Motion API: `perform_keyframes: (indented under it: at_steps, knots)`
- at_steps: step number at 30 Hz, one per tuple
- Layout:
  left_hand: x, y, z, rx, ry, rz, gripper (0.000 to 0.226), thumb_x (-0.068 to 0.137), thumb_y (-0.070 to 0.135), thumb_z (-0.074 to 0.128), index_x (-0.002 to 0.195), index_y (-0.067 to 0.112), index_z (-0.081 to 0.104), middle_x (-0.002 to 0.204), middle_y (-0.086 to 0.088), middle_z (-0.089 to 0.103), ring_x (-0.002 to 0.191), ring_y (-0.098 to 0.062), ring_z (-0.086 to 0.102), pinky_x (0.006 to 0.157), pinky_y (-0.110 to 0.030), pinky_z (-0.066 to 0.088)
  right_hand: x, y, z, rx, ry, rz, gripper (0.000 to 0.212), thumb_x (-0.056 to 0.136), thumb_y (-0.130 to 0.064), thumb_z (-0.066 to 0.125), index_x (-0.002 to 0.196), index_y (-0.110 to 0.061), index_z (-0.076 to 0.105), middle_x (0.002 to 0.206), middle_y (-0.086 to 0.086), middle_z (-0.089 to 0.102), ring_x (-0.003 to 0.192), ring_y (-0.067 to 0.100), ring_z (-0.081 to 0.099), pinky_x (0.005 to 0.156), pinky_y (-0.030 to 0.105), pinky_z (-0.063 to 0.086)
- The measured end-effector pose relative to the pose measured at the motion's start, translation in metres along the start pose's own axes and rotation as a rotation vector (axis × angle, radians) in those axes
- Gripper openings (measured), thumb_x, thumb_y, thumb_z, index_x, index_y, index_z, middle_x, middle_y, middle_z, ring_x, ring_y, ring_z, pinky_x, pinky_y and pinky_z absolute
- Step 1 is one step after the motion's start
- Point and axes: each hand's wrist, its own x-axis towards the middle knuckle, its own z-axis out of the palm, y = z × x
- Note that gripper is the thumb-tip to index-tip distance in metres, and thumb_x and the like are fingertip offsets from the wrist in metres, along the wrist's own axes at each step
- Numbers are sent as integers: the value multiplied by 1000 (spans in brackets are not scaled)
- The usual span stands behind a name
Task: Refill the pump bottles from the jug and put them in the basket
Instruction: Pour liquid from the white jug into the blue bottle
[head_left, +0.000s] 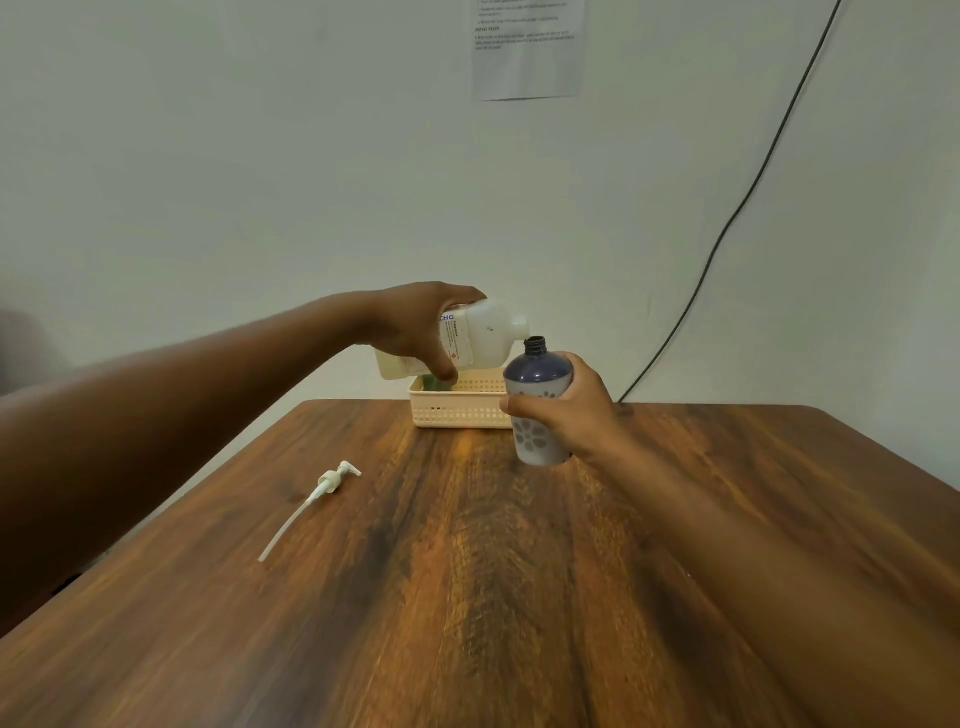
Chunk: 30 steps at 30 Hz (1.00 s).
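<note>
My left hand (415, 327) grips a white jug (488, 335) tipped on its side, its spout right at the open neck of a dark blue pump bottle (537, 374). My right hand (566, 410) holds that bottle upright on the wooden table (467, 571); the bottle has a pale flower pattern and no pump on it. A white pump head with its long tube (317, 496) lies on the table to the left. Behind the hands stands a cream basket (457, 410) with something green inside, mostly hidden by the jug.
The table's far edge runs just behind the basket, close to a pale wall. A black cable (727, 223) hangs down the wall at the right. A printed sheet (527, 47) is stuck high on the wall.
</note>
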Motion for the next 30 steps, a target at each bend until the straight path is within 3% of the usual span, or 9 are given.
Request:
perform_keyframes:
  at_steps: [6,12,18,22,26,30]
  knots:
    - [-2,-5,11,-69,17,-4,78,77,24,92,142,27,50,128,1,61,121,-23,59,98,-40,58,-1,3,4,19,1,8,70,64,-30,94,122,-27,55,111,-6,65,99,15,66,78,32,59]
    - [-4,-18,40,-136,71,-44,80,75,33,94,142,26,51,126,2,61,118,-23,59,96,-37,56,-2,10,6,37,21,28,70,64,-30,95,121,-27,55,112,-4,65,101,18,66,83,37,60]
    - [-16,-42,72,-375,132,-137,84,77,32,92,147,26,46,134,1,59,125,-24,56,106,-47,55,-1,21,4,56,47,56,73,56,-33,98,118,-26,59,110,-2,69,96,18,70,83,40,62]
    - [-26,-61,91,-558,192,-178,82,76,29,93,145,30,47,130,3,61,121,-20,58,106,-48,55,0,28,7,58,55,60,80,52,-39,98,120,-23,60,110,-3,70,95,15,71,76,32,60]
    - [-36,-78,108,-686,254,-207,79,73,30,95,138,35,50,126,6,63,119,-16,60,102,-42,56,1,32,13,55,43,64,80,56,-34,98,124,-21,58,112,-3,69,96,15,70,70,24,57]
    - [-44,-88,122,-774,313,-250,81,72,22,96,139,30,51,126,1,65,117,-19,61,94,-38,57,0,37,15,97,54,69,79,57,-26,98,125,-19,58,113,0,69,98,18,70,77,31,60]
